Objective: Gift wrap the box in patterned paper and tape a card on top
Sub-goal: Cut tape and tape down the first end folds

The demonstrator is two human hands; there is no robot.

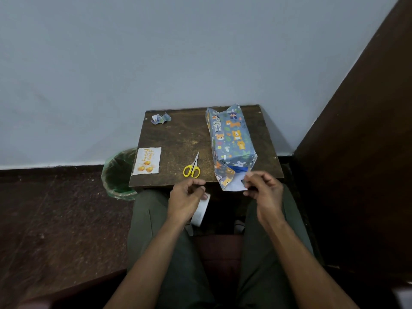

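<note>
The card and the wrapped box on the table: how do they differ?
The card lies flat, white with orange balloons; the wrapped box is tall, long and blue with cartoon animals. The card sits untouched at the left edge; the box's near end is unfinished, its flap beside the right hand. Both rest on the table.

Animal-print wrapped box (231,143) lengthwise on table, near end unfolded; card (147,161) flat at left edge.
</note>
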